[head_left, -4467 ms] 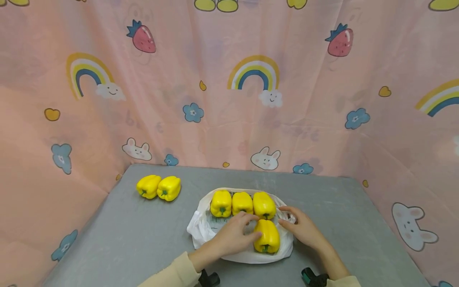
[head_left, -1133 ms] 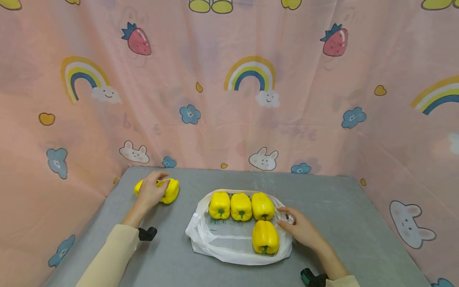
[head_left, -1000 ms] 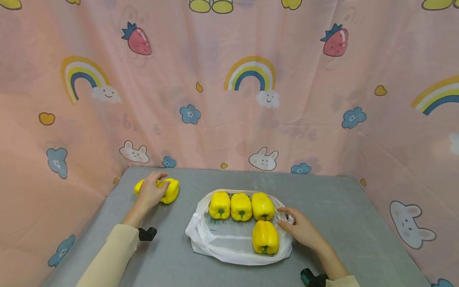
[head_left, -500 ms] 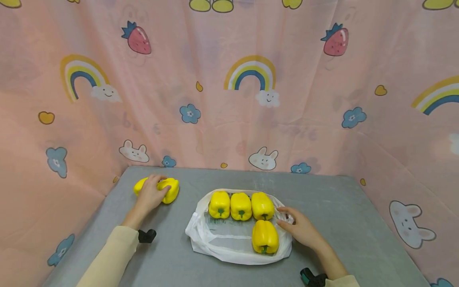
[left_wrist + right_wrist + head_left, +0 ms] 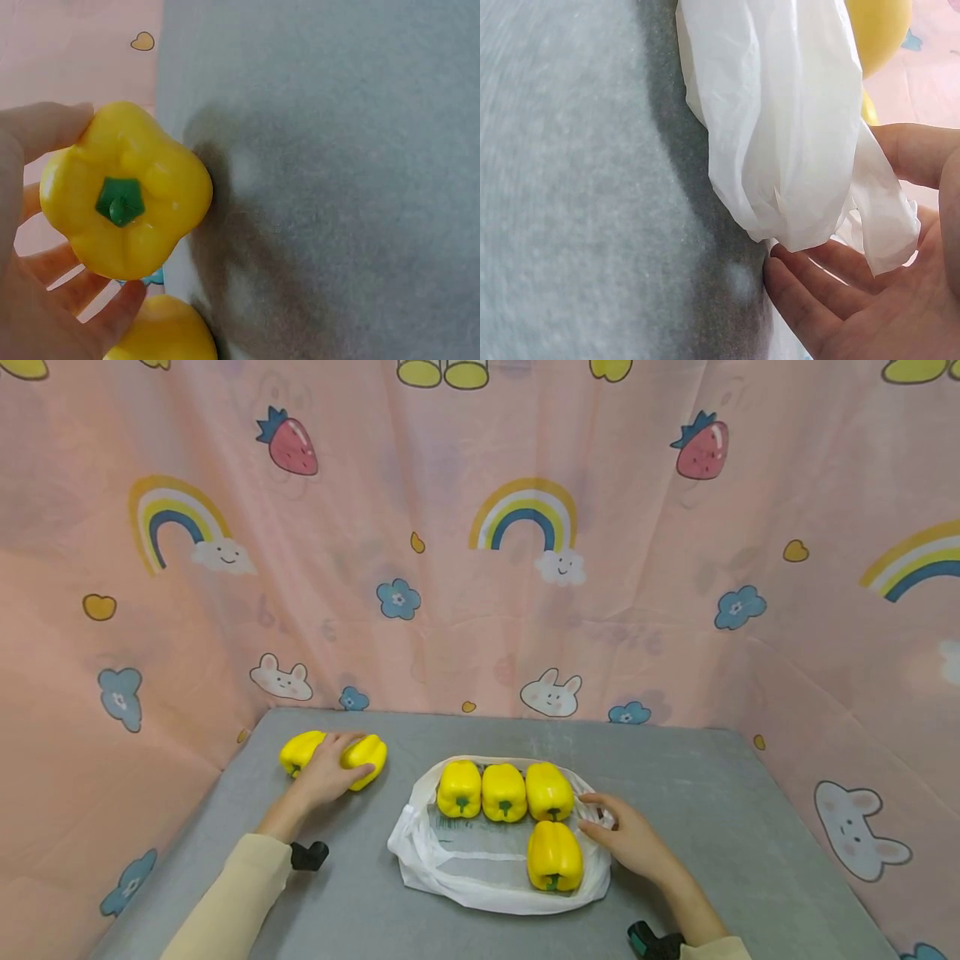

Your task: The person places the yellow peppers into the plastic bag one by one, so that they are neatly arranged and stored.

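Note:
My left hand point(image 5: 330, 772) grips a yellow bell pepper point(image 5: 369, 760) at the table's back left, thumb on one side and fingers on the other. In the left wrist view the held bell pepper point(image 5: 150, 169) shows its green stem. Just left of that hand sits another yellow bell pepper point(image 5: 300, 750). My right hand point(image 5: 630, 835) holds the right edge of a white plastic bag point(image 5: 431, 860), which lies with its mouth spread wide. Inside are a back row of bell peppers point(image 5: 504, 792) and one bell pepper point(image 5: 555, 856) at the front right.
A grey table point(image 5: 720, 827) carries everything. Pink patterned cloth point(image 5: 637, 635) hangs behind it and along both sides. Black wrist devices point(image 5: 307, 856) sit on both arms. Inside the bag, bare plastic shows left of the front pepper.
My left hand placed a pepper in the bag's front right, then went to the back-left pair. It has just drawn the right pepper slightly rightward, apart from its neighbour. My right hand stays put.

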Demonstrator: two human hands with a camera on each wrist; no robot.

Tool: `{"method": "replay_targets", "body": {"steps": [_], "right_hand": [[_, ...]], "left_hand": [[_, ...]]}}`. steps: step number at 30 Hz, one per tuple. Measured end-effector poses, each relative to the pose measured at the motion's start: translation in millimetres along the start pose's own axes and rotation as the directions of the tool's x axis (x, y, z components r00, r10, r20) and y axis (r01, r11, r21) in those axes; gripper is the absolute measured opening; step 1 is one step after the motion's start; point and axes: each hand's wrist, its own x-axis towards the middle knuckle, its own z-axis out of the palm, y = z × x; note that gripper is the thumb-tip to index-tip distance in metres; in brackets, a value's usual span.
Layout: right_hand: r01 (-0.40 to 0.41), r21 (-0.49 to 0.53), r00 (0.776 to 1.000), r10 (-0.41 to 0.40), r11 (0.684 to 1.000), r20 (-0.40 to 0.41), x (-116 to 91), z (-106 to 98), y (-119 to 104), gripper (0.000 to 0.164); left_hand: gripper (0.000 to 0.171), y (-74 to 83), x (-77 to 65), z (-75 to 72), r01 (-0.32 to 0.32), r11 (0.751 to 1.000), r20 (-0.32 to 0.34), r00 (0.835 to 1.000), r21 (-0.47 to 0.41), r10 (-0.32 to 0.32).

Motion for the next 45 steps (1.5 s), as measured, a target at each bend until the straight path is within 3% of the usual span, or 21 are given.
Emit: {"method": "replay_targets", "body": {"steps": [15, 24, 36, 45], "right_hand": [[0.005, 0.007, 1.0, -0.005, 1.0, 0.001, -0.5, 0.2, 0.0, 0.05], [0.021, -0.002, 1.0, -0.021, 1.0, 0.003, -1.0, -0.1, -1.2, 0.05], [0.014, 0.01, 1.0, -0.014, 1.0, 0.011, -0.4, 2.3, -2.1, 0.051], [0.04, 0.025, 0.999, -0.04, 0.999, 0.007, 2.4, 1.2, 3.3, 0.049]], "left_hand": [[0.073, 6.9, -2.5, -4.6, -0.005, 0.991, 0.057, 0.998, 0.134, -0.003], [0.074, 7.6, -1.6, -4.1, 0.037, 0.994, 0.036, 0.998, 0.106, -0.041], [0.072, 8.9, -2.8, -6.4, 0.009, 0.999, 0.0, 1.0, 0.031, -0.009], [0.072, 25.4, -3.9, -4.2, -0.021, 1.0, -0.002, 1.0, 0.008, 0.021]]}}
